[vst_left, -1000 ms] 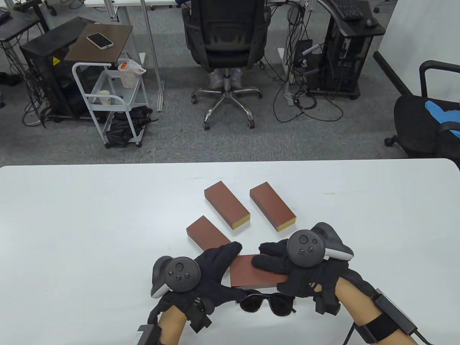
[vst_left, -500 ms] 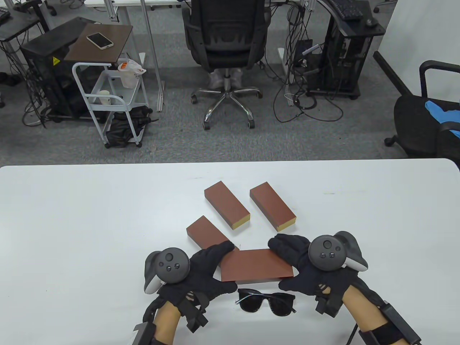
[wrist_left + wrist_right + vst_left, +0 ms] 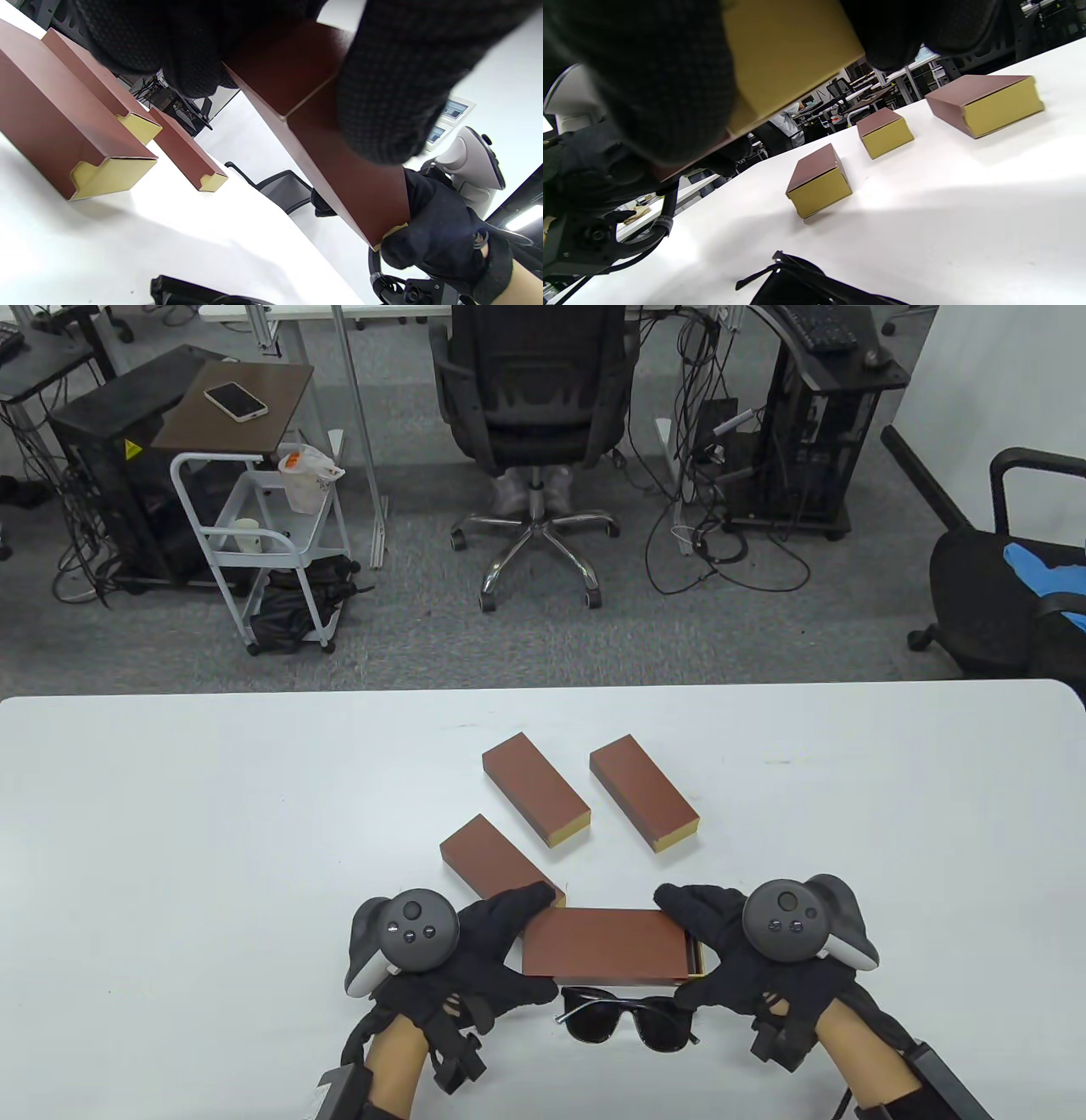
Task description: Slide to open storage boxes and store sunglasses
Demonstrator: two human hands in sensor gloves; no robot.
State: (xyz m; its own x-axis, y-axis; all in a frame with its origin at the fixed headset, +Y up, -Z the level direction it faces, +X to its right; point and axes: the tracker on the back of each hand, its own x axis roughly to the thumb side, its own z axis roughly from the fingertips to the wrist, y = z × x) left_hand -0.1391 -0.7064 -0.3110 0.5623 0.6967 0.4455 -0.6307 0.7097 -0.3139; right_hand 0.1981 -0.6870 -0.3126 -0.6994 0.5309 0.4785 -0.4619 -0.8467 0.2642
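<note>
I hold a brown storage box (image 3: 602,943) between both hands, just above the table near its front edge. My left hand (image 3: 501,942) grips its left end. My right hand (image 3: 704,937) grips its right end, where the yellow inner drawer (image 3: 697,959) sticks out a little. The box also shows in the left wrist view (image 3: 335,169), and its yellow end fills the top of the right wrist view (image 3: 785,55). Black sunglasses (image 3: 628,1020) lie folded on the table just in front of the box, between my wrists.
Three more closed brown boxes with yellow ends lie behind: one (image 3: 496,857) by my left fingers, one (image 3: 536,789) at the centre, one (image 3: 645,792) to the right. The white table (image 3: 170,857) ends at a far edge; an office chair (image 3: 534,432) stands beyond.
Both hands turned the box square to the table edge. My right hand slid from the lid to the right end, and the inner drawer has come out slightly there.
</note>
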